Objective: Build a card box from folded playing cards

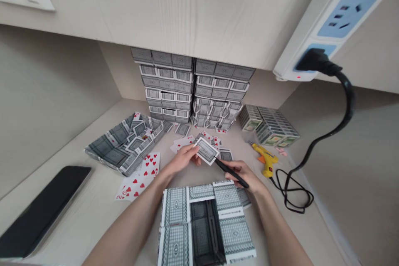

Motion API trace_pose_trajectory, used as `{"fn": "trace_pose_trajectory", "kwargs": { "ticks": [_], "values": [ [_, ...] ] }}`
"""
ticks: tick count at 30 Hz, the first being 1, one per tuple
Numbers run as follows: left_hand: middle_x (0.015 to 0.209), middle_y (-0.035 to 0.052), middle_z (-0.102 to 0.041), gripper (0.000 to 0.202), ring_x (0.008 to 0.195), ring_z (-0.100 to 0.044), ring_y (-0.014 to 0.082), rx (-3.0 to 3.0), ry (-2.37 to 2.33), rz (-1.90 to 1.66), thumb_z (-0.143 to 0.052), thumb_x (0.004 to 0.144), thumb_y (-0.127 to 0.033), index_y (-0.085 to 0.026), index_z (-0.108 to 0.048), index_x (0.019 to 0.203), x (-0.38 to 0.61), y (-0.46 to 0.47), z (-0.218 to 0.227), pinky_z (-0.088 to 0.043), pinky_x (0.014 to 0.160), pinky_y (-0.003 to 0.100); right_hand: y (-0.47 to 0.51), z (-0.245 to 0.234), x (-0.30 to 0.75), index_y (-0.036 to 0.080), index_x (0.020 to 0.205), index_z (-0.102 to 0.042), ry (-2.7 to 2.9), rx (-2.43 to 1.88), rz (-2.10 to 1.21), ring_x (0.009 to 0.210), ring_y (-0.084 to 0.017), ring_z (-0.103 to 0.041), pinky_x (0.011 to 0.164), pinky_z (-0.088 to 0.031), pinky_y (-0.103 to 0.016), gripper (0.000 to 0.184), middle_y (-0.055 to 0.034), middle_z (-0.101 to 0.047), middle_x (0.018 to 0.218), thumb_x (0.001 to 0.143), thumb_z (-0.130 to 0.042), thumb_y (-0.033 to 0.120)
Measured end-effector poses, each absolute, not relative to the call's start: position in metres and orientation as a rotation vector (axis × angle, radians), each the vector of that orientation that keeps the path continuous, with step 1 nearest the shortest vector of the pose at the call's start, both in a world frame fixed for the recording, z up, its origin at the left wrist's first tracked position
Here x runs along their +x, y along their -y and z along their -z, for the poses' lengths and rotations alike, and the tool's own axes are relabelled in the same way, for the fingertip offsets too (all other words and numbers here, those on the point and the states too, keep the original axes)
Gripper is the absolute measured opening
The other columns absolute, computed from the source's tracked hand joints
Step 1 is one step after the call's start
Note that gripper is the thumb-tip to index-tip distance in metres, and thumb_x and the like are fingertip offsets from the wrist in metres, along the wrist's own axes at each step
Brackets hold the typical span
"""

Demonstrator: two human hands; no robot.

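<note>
My left hand [184,157] pinches a folded playing card [206,150], grey patterned back up, above the desk's middle. My right hand [243,174] is closed round a thin black tool [231,171] whose tip reaches under the card's right edge. Just below both hands stands a box built from playing cards [204,224], open at the top with a dark inside. Loose cards lie on the desk behind the held card.
Stacks of card-built trays [191,89] stand at the back wall. A shallow card tray [124,141] sits left, with red heart cards [140,176] beside it. A black phone [40,212] lies far left. A yellow glue gun [264,158] and its black cable [293,191] lie right, near card decks [269,124].
</note>
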State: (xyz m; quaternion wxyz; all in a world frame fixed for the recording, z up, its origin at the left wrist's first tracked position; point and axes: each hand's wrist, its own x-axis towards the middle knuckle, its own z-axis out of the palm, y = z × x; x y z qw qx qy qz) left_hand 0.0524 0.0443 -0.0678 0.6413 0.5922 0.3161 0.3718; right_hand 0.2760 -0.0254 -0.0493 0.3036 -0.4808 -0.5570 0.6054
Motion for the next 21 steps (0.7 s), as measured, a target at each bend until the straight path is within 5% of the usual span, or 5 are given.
{"fn": "trace_pose_trajectory", "kwargs": {
  "ticks": [10,15,18,21],
  "values": [
    [0.051,0.0010,-0.059,0.033,0.050,-0.055,0.0127,1.294,-0.719,-0.836,-0.049,0.077,-0.044,-0.014,-0.050,0.062,0.053,-0.044,0.069,-0.041,0.052,0.024,0.025,0.049,0.273,0.012,0.119,-0.053,1.463,-1.306,-1.598,0.035,-0.002,-0.023,0.031,-0.018,-0.016,0.065,0.0092,-0.034,0.047,0.062,-0.069,0.039],
    [0.054,0.0015,-0.060,0.033,0.051,-0.056,0.0134,1.297,-0.724,-0.829,-0.049,0.077,-0.044,-0.013,-0.053,0.066,0.053,-0.045,0.071,-0.043,0.054,0.024,0.026,0.048,0.273,0.012,0.115,-0.054,1.357,-1.237,-1.513,0.033,-0.001,-0.026,0.030,-0.019,-0.016,0.059,0.0058,-0.047,0.054,0.063,-0.069,0.036],
    [0.057,0.0022,-0.062,0.032,0.054,-0.057,0.0133,1.326,-0.714,-0.820,-0.049,0.078,-0.043,-0.013,-0.054,0.066,0.053,-0.045,0.071,-0.044,0.055,0.024,0.023,0.050,0.282,0.014,0.115,-0.052,1.330,-1.257,-1.253,0.037,-0.005,-0.038,0.033,-0.030,-0.017,0.052,0.0016,-0.056,0.061,0.068,-0.064,0.034],
    [0.060,0.0020,-0.062,0.030,0.055,-0.057,0.0120,1.363,-0.712,-0.820,-0.051,0.077,-0.040,-0.013,-0.055,0.065,0.052,-0.045,0.070,-0.044,0.056,0.023,0.019,0.056,0.295,0.016,0.110,-0.055,1.414,-1.402,-0.821,0.060,-0.015,-0.058,0.055,-0.048,-0.025,0.045,-0.0029,-0.063,0.071,0.068,-0.062,0.029]
  ]
}}
